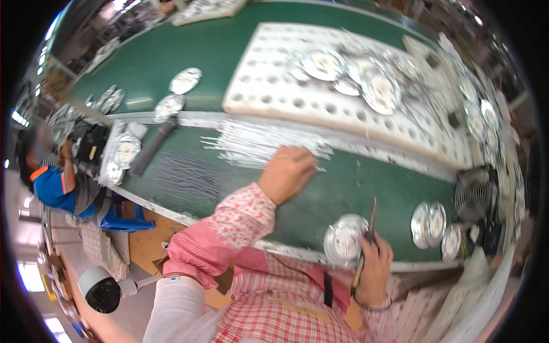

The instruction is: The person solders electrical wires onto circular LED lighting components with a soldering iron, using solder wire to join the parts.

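My left hand [289,174] reaches into a pile of thin white wires [246,143], fingers curled down at its right end; what they grip is hidden. Left of it lies a bundle of thin grey wires [186,174]. My right hand [374,266] is closed on a thin pen-like tool with a pointed metal tip, apparently a soldering iron [373,220], held upright. Just left of that hand, a round silvery disc with a white centre [343,243] lies on the green bench [297,223].
A white perforated board [257,91] holding several discs spans the back. More discs [426,226] lie right, beside a fan with a round grille [473,194]. A dark bar [151,151] lies left. A co-worker in blue [60,191] sits far left. A lamp head [100,288] is at lower left.
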